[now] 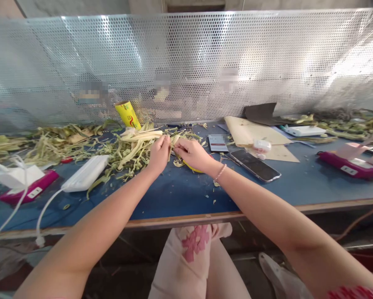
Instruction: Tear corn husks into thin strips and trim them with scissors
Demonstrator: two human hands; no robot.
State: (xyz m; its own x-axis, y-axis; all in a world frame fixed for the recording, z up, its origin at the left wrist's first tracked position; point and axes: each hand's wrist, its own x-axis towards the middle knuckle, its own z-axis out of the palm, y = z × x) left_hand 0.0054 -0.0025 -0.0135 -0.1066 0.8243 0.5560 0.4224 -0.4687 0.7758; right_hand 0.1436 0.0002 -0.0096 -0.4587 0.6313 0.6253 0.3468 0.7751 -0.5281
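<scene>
Above the blue table, my left hand [159, 155] is closed in a pinch, and a thin greenish plant stem [169, 154] shows at its fingertips. Close beside it, the fingers of my right hand [191, 153] are pinched together; what they hold, if anything, is too small to make out. A pile of dried, pale green plant stalks [127, 151] lies left of and behind my left hand. Partly hidden beneath my right hand is a yellow object [192, 168] lying on the table.
A yellow tube [128, 115] leans near the perforated metal screen [192, 54]. To the right lie a dark phone [255, 165], a card-like device [218, 143] and brown paper [251, 131]. A white power bank [86, 173] with a cable and magenta holders [349, 164] also occupy the table [180, 199].
</scene>
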